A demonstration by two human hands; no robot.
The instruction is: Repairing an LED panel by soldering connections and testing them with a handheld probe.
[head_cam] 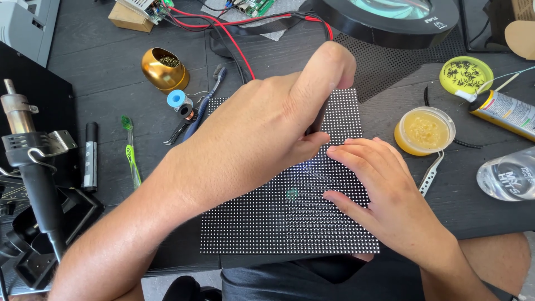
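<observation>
Surface: dark tabletop [111, 61], crowded with tools
Panel: black dotted panel [290, 223] lies flat at the near edge, in front of the person; a faint green spot shows on its middle
Left hand: left hand [262, 134] over the panel, grip closed on a thin dark tool [319, 120] pressed to the panel; its tip is hidden
Right hand: right hand [384, 195] flat on the panel's right side, fingers spread, clasping nothing
Around: gold cup [161, 69] and tweezers [192, 120] to the left; yellow paste jar [424, 131] to the right; round magnifier lamp [390, 19] behind
</observation>
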